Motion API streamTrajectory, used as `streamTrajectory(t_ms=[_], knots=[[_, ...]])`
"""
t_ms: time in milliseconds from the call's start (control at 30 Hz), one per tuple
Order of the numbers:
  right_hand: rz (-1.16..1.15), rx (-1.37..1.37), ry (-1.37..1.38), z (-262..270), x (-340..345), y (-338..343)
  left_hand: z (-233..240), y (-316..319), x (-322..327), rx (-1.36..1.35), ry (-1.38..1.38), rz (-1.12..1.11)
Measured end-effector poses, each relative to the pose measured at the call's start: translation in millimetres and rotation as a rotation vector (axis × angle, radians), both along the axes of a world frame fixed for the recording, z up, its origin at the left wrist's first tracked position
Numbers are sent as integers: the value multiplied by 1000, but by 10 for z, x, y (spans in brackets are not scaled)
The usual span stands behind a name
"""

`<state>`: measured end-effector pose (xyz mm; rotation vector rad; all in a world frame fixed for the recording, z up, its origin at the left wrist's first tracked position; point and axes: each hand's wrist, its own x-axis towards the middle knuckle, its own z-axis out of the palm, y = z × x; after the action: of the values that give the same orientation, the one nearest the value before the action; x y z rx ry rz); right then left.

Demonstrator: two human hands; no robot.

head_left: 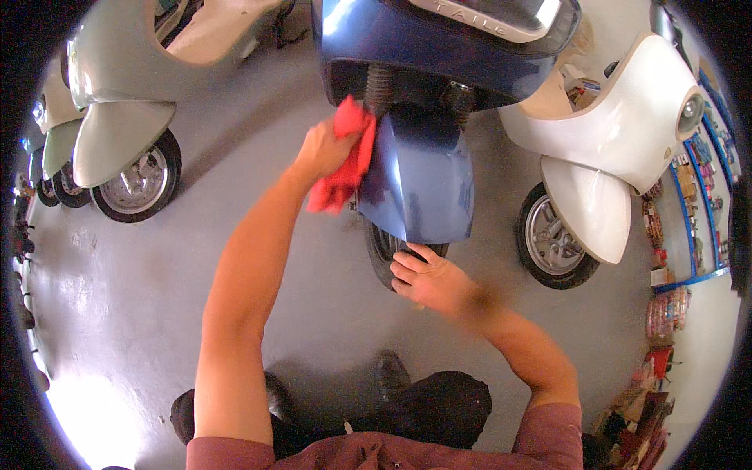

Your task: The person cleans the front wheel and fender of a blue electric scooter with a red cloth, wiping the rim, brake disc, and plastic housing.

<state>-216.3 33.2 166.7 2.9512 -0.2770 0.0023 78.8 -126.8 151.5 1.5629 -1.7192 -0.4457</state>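
Note:
A blue scooter stands before me, its front fender (pixel 426 182) over the front wheel and its dark blue front body panel (pixel 435 64) above. My left hand (pixel 329 147) grips a red cloth (pixel 355 158), which lies along the left side of the fender, just below the ribbed fork boot (pixel 379 85). Part of the cloth hangs down under the hand. Resting on the front tire (pixel 382 258), just under the fender's lower edge, is my right hand (pixel 426 276), fingers bent and spread a little, with no object seen in it.
A white scooter (pixel 611 123) stands close on the right. On the left is a pale grey-green scooter (pixel 123 135) with others behind it. Blue shelves (pixel 693 205) with packaged goods line the right wall. My knees (pixel 446 405) are bent low over the grey floor (pixel 147 294).

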Motion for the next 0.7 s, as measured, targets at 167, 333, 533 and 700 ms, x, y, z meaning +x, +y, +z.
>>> streamTrajectory(t_ms=[167, 333, 533, 700], knots=[[87, -46, -5, 19, -11, -23, -390, 568, 367, 152, 565, 209], [169, -50, 24, 76, -23, -49, -314, 905, 409, 217, 610, 133], [179, -32, -151, 127, 191, 9, -37, 1187, 508, 240, 920, 115], [117, -57, -310, 56, 419, 90, 229, 1349, 668, 169, 1004, 97]])
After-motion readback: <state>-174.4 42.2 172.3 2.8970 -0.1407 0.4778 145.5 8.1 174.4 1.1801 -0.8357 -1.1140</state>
